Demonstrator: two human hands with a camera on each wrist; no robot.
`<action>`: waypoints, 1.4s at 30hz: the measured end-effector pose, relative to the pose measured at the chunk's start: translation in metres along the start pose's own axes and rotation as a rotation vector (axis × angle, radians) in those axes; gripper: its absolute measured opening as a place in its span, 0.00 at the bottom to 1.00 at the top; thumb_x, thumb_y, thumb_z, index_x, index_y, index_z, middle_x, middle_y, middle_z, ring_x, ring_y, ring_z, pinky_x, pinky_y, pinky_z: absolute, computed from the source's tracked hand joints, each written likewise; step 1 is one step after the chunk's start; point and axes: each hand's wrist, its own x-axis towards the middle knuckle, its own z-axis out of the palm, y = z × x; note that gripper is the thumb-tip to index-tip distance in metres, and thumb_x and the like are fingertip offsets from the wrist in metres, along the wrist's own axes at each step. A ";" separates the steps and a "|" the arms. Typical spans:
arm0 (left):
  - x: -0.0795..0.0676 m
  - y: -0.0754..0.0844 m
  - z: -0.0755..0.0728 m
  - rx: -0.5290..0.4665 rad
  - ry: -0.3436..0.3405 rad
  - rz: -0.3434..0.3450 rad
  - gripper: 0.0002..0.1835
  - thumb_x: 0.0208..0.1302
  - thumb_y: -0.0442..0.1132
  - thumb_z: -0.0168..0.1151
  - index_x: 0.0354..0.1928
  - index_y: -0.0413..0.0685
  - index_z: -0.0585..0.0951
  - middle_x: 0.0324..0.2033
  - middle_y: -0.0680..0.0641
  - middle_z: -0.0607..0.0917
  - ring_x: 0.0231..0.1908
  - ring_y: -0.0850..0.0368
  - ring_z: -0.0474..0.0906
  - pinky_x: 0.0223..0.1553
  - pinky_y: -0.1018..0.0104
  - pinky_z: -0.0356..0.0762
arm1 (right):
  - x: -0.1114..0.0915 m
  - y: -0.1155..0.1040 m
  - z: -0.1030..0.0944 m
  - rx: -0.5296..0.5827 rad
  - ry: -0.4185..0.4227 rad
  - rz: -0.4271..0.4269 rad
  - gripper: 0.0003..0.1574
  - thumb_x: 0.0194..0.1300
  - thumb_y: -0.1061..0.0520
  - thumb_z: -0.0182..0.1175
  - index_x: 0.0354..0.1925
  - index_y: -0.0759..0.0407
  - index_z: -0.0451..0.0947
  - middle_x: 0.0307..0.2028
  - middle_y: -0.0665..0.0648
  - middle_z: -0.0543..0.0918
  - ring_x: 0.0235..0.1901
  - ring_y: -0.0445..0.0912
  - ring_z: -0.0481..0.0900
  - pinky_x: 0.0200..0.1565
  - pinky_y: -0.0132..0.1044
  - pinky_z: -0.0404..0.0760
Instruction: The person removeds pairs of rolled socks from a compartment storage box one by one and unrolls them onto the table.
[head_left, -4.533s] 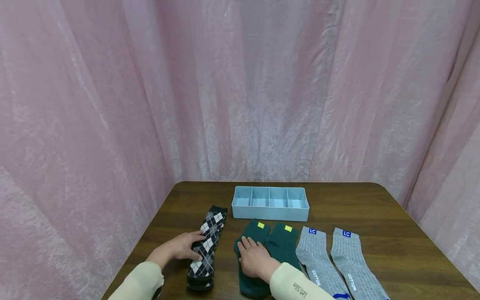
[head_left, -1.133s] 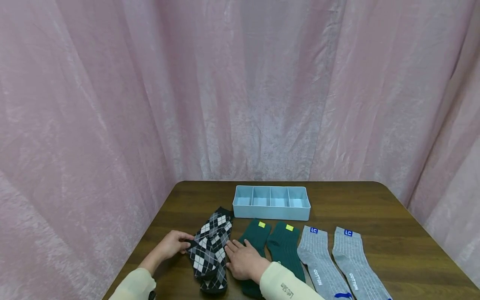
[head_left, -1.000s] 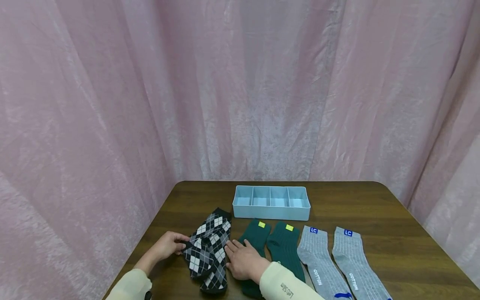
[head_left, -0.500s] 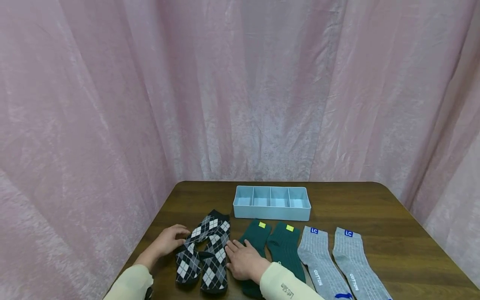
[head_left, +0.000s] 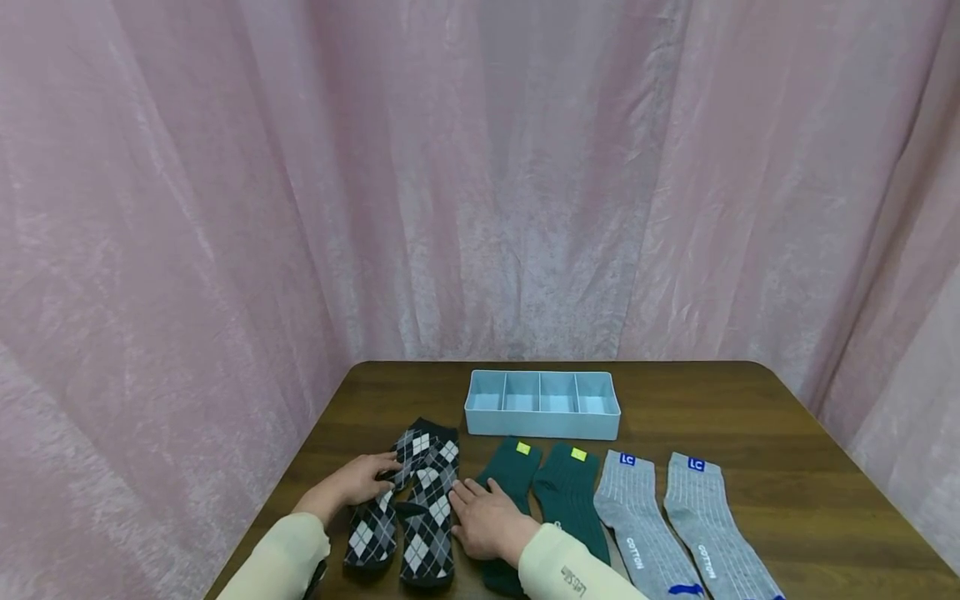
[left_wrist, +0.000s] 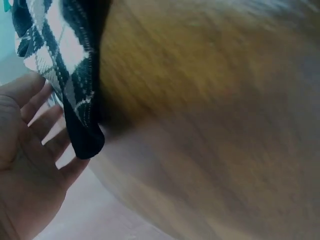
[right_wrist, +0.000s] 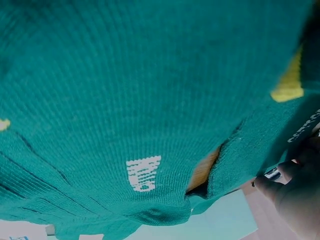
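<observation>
Two black, grey and white argyle socks lie on the table, their cuffs together at the far end. The left hand (head_left: 356,481) rests on the left argyle sock (head_left: 372,533), fingers reaching over its inner edge; in the left wrist view the fingers (left_wrist: 47,120) are spread against that sock (left_wrist: 75,55). The right argyle sock (head_left: 429,533) lies between the hands. The right hand (head_left: 491,523) lies flat, fingers extended, over the left green sock (head_left: 513,471), fingertips beside the right argyle sock. A second green sock (head_left: 570,492) with a yellow tag lies alongside.
A pale blue box (head_left: 542,425) with several compartments stands behind the socks. Two grey socks, a nearer one (head_left: 633,508) and a farther one (head_left: 705,517), lie to the right on the wooden table (head_left: 697,408). Pink curtains (head_left: 480,183) hang behind.
The argyle socks went from one stack to two socks side by side, the left one drawn leftward. The left hand has since come back rightward onto it. The right hand moved slightly left earlier.
</observation>
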 end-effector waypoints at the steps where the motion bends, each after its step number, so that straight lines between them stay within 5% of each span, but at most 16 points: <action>1: 0.000 -0.001 0.000 0.016 0.012 -0.020 0.20 0.67 0.35 0.63 0.60 0.41 0.80 0.67 0.36 0.71 0.66 0.33 0.65 0.62 0.34 0.61 | 0.000 0.000 0.000 -0.001 0.000 0.001 0.35 0.75 0.37 0.48 0.75 0.45 0.61 0.74 0.43 0.59 0.73 0.42 0.55 0.69 0.50 0.60; 8: -0.001 -0.004 0.002 0.122 0.069 -0.154 0.24 0.63 0.45 0.68 0.60 0.44 0.81 0.64 0.35 0.73 0.64 0.32 0.66 0.62 0.31 0.58 | -0.001 0.000 -0.003 -0.014 0.002 0.003 0.35 0.75 0.37 0.48 0.75 0.45 0.61 0.74 0.43 0.59 0.73 0.42 0.55 0.69 0.50 0.60; 14: 0.002 -0.002 0.001 0.158 0.073 -0.180 0.25 0.61 0.48 0.70 0.57 0.44 0.82 0.62 0.34 0.74 0.64 0.32 0.66 0.63 0.33 0.58 | 0.002 0.001 -0.002 -0.018 -0.005 -0.002 0.35 0.75 0.37 0.47 0.75 0.45 0.61 0.74 0.43 0.59 0.73 0.42 0.55 0.69 0.50 0.60; 17: 0.003 0.002 0.002 0.155 0.094 -0.112 0.22 0.63 0.46 0.68 0.56 0.44 0.83 0.61 0.35 0.75 0.63 0.34 0.67 0.62 0.34 0.59 | 0.003 0.002 -0.001 -0.011 -0.007 -0.001 0.35 0.75 0.37 0.48 0.75 0.45 0.61 0.74 0.43 0.59 0.73 0.42 0.55 0.69 0.50 0.60; 23: 0.008 0.023 0.006 0.130 0.044 0.173 0.19 0.70 0.44 0.61 0.58 0.43 0.81 0.63 0.38 0.76 0.65 0.36 0.67 0.63 0.33 0.59 | 0.002 0.002 0.000 -0.007 0.010 -0.002 0.36 0.75 0.37 0.48 0.74 0.46 0.62 0.74 0.44 0.60 0.73 0.43 0.56 0.69 0.50 0.61; 26: 0.013 0.034 0.008 0.175 -0.006 0.214 0.25 0.68 0.51 0.63 0.60 0.44 0.81 0.64 0.41 0.76 0.67 0.38 0.66 0.64 0.34 0.58 | 0.001 0.003 -0.001 -0.022 0.035 -0.010 0.37 0.74 0.36 0.50 0.74 0.46 0.62 0.74 0.45 0.61 0.73 0.43 0.57 0.68 0.49 0.62; 36: 0.026 0.037 0.008 0.321 -0.026 0.044 0.28 0.61 0.55 0.69 0.60 0.50 0.81 0.65 0.47 0.76 0.68 0.43 0.65 0.68 0.36 0.51 | 0.002 -0.002 -0.003 0.003 0.061 0.017 0.39 0.72 0.36 0.53 0.74 0.48 0.62 0.74 0.48 0.60 0.73 0.44 0.56 0.69 0.49 0.61; 42: 0.026 0.037 0.005 0.295 -0.020 0.028 0.27 0.60 0.54 0.70 0.58 0.50 0.82 0.64 0.44 0.76 0.66 0.43 0.67 0.68 0.36 0.51 | -0.002 0.000 -0.007 0.013 0.088 0.009 0.38 0.73 0.37 0.53 0.74 0.49 0.63 0.74 0.49 0.61 0.73 0.45 0.57 0.69 0.49 0.61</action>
